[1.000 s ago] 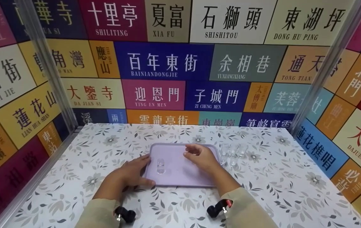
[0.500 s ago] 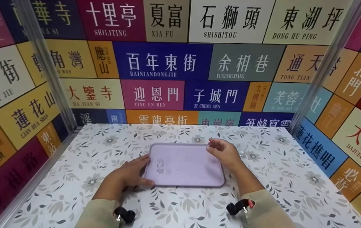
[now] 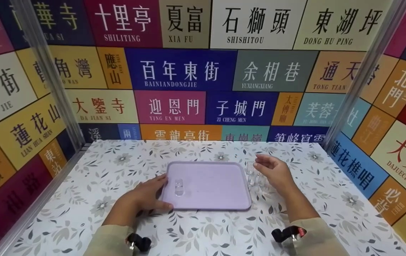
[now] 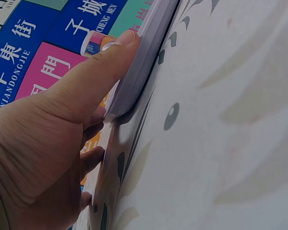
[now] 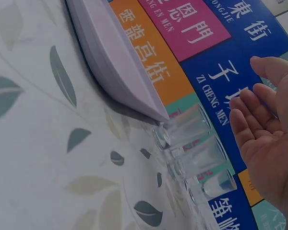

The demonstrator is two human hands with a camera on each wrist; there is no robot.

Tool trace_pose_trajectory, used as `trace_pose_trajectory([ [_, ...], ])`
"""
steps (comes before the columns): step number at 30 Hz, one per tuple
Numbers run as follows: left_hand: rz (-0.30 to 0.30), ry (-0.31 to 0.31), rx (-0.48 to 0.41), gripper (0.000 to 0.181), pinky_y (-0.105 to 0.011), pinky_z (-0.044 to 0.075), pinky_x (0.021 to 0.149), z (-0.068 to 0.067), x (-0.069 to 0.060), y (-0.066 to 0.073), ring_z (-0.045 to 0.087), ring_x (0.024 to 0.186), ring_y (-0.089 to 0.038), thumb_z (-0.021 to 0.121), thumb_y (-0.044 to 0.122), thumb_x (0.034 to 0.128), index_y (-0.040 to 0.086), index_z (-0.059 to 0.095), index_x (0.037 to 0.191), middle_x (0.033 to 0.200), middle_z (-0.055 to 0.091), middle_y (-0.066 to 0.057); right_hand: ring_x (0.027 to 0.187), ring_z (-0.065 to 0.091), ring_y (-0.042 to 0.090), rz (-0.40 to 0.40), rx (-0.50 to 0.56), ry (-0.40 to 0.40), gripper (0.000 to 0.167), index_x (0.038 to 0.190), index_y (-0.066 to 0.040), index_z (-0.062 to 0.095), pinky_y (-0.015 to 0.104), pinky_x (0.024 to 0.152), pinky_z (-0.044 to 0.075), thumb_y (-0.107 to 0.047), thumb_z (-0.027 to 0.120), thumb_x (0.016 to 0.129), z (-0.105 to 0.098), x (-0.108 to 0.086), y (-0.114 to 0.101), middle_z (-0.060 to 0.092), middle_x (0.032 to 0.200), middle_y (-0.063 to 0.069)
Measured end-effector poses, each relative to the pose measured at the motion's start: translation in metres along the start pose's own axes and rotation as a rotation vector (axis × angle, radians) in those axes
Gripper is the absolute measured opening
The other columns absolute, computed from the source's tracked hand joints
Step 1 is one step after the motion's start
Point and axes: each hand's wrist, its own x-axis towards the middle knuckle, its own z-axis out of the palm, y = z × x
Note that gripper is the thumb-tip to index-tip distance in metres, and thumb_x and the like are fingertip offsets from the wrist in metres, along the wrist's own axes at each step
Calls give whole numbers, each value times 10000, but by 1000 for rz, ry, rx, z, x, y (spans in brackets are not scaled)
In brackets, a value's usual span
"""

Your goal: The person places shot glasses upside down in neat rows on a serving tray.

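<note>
My left hand point(image 3: 146, 193) rests against the left side of a lilac tray point(image 3: 210, 186), fingers spread along its edge and thumb at the near corner. In the left wrist view the thumb point(image 4: 105, 62) lies straight over the rim. One small clear shot glass point(image 3: 179, 187) stands on the tray's left part. My right hand point(image 3: 275, 172) hovers just right of the tray, its fingers loosely bent and holding nothing. Beside and below it stand several clear shot glasses point(image 5: 187, 127) on the table, partly hidden by the hand in the head view.
A white tablecloth point(image 3: 210, 231) with a leaf pattern covers the table. Panels point(image 3: 185, 69) printed with characters enclose the back and both sides, with clear corner posts point(image 3: 363, 74) between them.
My right hand has moved right, from over the tray to beside the glasses standing on the table. The left hand, tray and the glass on it have stayed in place.
</note>
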Motion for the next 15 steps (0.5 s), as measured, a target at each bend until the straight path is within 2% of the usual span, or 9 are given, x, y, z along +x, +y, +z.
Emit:
trace_pose_trajectory([
  [7,-16,-11,-18,1223,-706,113,1348,0,1,1,148,1691,-372,881,731,715,313,297,1705,1809,170,148,1143,668,-16,39,-17,50,587,1480,-105,632,90,940,565,-387,786,989,-17,1,7,663,1458,164],
  [15,-15,-7,-35,1225,-719,129,1338,0,-1,1,155,1684,-399,889,725,708,325,299,1704,1811,171,139,1127,676,9,68,-43,25,626,1471,-112,641,106,936,570,-416,821,955,-21,4,21,644,1469,205],
])
